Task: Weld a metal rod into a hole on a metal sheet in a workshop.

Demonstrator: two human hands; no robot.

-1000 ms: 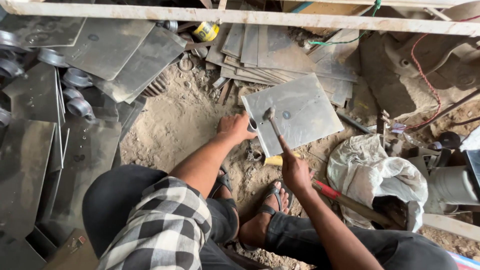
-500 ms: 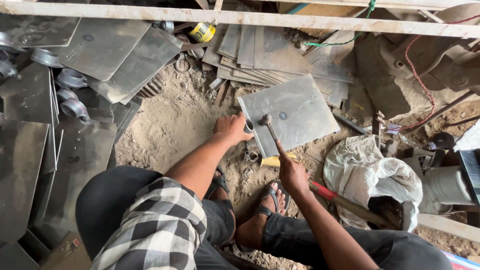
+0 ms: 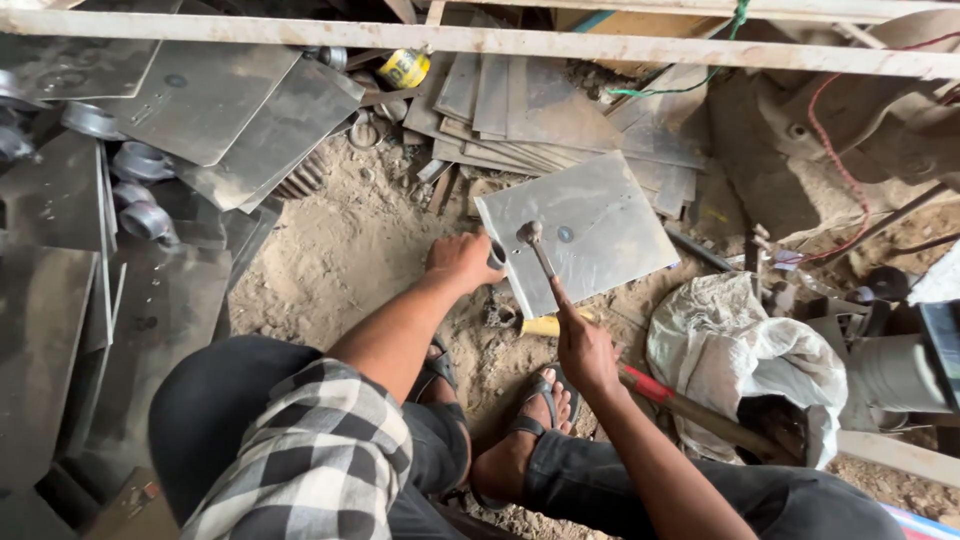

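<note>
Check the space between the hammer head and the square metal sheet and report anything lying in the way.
Nothing visible lies between them. The right hand holds the hammer with its head over the bare face of the square metal sheet. The left hand grips a small dark piece at the sheet's left edge, beside the hammer head, not under it.

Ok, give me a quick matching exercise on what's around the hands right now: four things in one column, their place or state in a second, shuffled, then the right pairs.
Things:
1. hammer
2. metal sheet
3. white sack
4. yellow can

Places or states:
A. crumpled on the ground, right of the right hand
B. lying near the top, under the long rail
C. flat on the sandy ground, left edge at the left hand
D. head over the sheet, handle in the right hand

Pairs: 1-D, 2-C, 3-A, 4-B
</note>
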